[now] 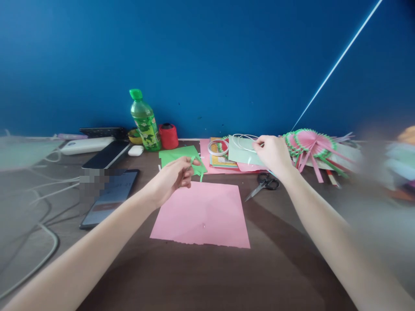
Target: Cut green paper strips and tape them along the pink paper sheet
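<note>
My left hand (177, 175) is closed in a pinch on a small piece of green paper (198, 168), held just above the far edge of a pink paper sheet (202, 214) lying flat on the brown desk (227, 276). A larger green sheet (177, 154) lies behind it. My right hand (272, 152) reaches to the back of the desk, fingers pinched on a clear plastic sleeve (244, 149) that covers pale green and pink papers. Black-handled scissors (263, 185) lie on the desk just below my right wrist.
A green bottle (144, 122) and a red thread spool (168, 135) stand by the blue wall. A tape roll (218, 147), pink-and-green paper fans (309, 144), a phone (112, 196), a tablet (105, 155), earbuds case (135, 150) and white cables (42, 190) lie around.
</note>
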Tool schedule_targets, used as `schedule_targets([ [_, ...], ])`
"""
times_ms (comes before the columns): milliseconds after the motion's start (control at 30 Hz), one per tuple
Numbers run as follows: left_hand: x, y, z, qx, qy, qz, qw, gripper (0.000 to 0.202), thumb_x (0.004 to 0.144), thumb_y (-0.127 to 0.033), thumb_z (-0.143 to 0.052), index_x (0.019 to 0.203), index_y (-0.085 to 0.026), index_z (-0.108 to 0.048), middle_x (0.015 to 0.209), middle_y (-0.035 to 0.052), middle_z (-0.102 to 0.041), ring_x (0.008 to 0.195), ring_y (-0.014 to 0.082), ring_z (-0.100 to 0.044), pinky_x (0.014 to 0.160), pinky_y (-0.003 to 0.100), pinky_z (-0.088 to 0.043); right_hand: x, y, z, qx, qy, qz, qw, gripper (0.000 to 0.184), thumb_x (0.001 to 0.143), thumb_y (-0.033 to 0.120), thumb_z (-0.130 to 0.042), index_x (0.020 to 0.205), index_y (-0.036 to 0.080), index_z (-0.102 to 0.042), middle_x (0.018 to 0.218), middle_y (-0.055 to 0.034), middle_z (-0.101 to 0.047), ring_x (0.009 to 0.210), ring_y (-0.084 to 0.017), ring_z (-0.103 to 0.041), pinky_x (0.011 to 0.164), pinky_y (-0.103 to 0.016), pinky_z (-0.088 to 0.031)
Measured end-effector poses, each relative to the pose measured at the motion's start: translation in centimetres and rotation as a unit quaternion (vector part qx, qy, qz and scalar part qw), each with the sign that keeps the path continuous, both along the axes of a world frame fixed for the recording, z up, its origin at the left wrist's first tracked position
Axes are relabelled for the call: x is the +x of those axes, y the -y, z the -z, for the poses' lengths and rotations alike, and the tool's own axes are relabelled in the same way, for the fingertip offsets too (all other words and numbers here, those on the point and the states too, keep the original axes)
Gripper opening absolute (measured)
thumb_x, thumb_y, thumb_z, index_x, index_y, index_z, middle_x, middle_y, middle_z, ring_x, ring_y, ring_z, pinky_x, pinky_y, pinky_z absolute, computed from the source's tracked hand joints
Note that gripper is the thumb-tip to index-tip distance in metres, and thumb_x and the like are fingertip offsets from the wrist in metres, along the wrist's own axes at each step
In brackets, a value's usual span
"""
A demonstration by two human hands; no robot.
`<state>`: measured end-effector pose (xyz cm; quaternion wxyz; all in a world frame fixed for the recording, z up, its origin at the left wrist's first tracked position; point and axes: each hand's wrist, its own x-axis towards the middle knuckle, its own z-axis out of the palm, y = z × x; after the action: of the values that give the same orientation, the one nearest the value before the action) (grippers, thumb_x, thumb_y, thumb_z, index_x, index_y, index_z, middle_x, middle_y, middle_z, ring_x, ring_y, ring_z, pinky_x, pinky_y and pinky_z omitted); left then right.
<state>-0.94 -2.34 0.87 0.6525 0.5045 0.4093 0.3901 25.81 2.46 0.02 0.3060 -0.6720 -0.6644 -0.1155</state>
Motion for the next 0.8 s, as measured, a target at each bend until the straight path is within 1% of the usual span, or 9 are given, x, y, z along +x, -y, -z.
schedule_targets([
  [100, 0.1, 0.1, -0.1, 0.017, -0.022, 0.041, 0.999, 0.02, 0.074, -0.011, -0.043, 0.092, -0.016, -0.051, 0.062, -0.005, -0.048, 0.045, 0.0046, -0.037, 0.049, 0.022, -0.034, -0.5, 0.2, 0.1, 0.018, 0.003, -0.034, 0.999, 0.018, 0.068, 0.011, -0.049, 0.074, 0.018, -0.065, 0.085, -0.0083, -0.065, 0.067, -0.02, -0.057, 0.057, -0.03, -0.038],
  [200, 0.2, 0.3, 0.0, 0.052, -0.079, 0.069, 0.993, 0.02, 0.076, -0.015, -0.045, 0.096, -0.016, -0.047, 0.077, 0.0, -0.061, 0.049, 0.0067, -0.043, 0.052, 0.025, -0.035, -1.6, 1.1, -0.7, 0.023, -0.058, -0.122, 0.991, 0.02, 0.07, 0.011, -0.049, 0.078, 0.018, -0.065, 0.09, -0.0065, -0.065, 0.063, -0.016, -0.054, 0.058, -0.03, -0.04],
  [233, 0.3, 0.3, 0.1, 0.064, -0.096, 0.076, 0.99, 0.018, 0.078, -0.018, -0.046, 0.096, -0.017, -0.045, 0.08, 0.0012, -0.063, 0.05, 0.0073, -0.045, 0.052, 0.026, -0.034, -2.2, 1.5, -1.0, 0.022, -0.088, -0.165, 0.982, 0.02, 0.072, 0.012, -0.048, 0.081, 0.019, -0.065, 0.092, -0.0054, -0.065, 0.063, -0.015, -0.054, 0.06, -0.03, -0.041],
  [300, 0.4, 0.5, 0.2, 0.095, -0.126, 0.088, 0.984, 0.014, 0.08, -0.021, -0.045, 0.093, -0.019, -0.04, 0.079, 0.0015, -0.066, 0.052, 0.008, -0.046, 0.052, 0.025, -0.032, -3.3, 2.6, -1.9, 0.008, -0.128, -0.237, 0.963, 0.021, 0.077, 0.013, -0.046, 0.084, 0.019, -0.065, 0.095, -0.0043, -0.065, 0.072, -0.015, -0.056, 0.066, -0.03, -0.042],
  [367, 0.4, 0.6, 0.3, 0.125, -0.148, 0.1, 0.976, 0.01, 0.082, -0.022, -0.043, 0.088, -0.021, -0.035, 0.077, -0.0002, -0.067, 0.053, 0.0081, -0.045, 0.054, 0.025, -0.033, -4.5, 3.7, -2.4, -0.029, -0.127, -0.321, 0.938, 0.02, 0.079, 0.013, -0.048, 0.087, 0.021, -0.065, 0.098, -0.003, -0.066, 0.087, -0.017, -0.056, 0.076, -0.032, -0.041],
  [433, 0.3, 0.9, 0.3, 0.151, -0.165, 0.122, 0.967, 0.01, 0.084, -0.022, -0.041, 0.085, -0.022, -0.032, 0.072, -0.003, -0.065, 0.054, 0.0085, -0.043, 0.056, 0.025, -0.034, -5.5, 4.5, -2.6, -0.075, -0.128, -0.4, 0.905, 0.02, 0.08, 0.014, -0.05, 0.09, 0.021, -0.065, 0.102, -0.0026, -0.065, 0.101, -0.017, -0.053, 0.086, -0.033, -0.039],
  [500, 0.3, 1.1, 0.2, 0.175, -0.184, 0.141, 0.957, 0.009, 0.084, -0.02, -0.04, 0.085, -0.023, -0.031, 0.066, -0.0058, -0.061, 0.056, 0.0091, -0.041, 0.056, 0.025, -0.033, -6.3, 5.1, -2.5, -0.121, -0.13, -0.448, 0.876, 0.017, 0.08, 0.016, -0.052, 0.09, 0.02, -0.065, 0.106, -0.0041, -0.064, 0.106, -0.018, -0.051, 0.091, -0.035, -0.038],
  [633, 0.3, 1.6, -0.2, 0.207, -0.225, 0.146, 0.941, 0.011, 0.082, -0.014, -0.038, 0.085, -0.024, -0.033, 0.061, -0.008, -0.053, 0.057, 0.009, -0.04, 0.056, 0.024, -0.031, -7.0, 5.7, -2.2, -0.182, -0.131, -0.49, 0.842, 0.009, 0.08, 0.019, -0.054, 0.081, 0.018, -0.064, 0.096, -0.0043, -0.064, 0.096, -0.017, -0.054, 0.086, -0.034, -0.041],
  [800, 0.4, 2.1, -0.6, 0.219, -0.243, 0.159, 0.932, 0.009, 0.082, -0.016, -0.037, 0.086, -0.024, -0.034, 0.06, -0.0073, -0.052, 0.056, 0.0095, -0.042, 0.055, 0.024, -0.031, -7.1, 5.9, -2.3, -0.227, -0.165, -0.483, 0.829, 0.007, 0.08, 0.022, -0.055, 0.078, 0.018, -0.061, 0.083, -0.0015, -0.062, 0.083, -0.015, -0.055, 0.077, -0.031, -0.043],
])
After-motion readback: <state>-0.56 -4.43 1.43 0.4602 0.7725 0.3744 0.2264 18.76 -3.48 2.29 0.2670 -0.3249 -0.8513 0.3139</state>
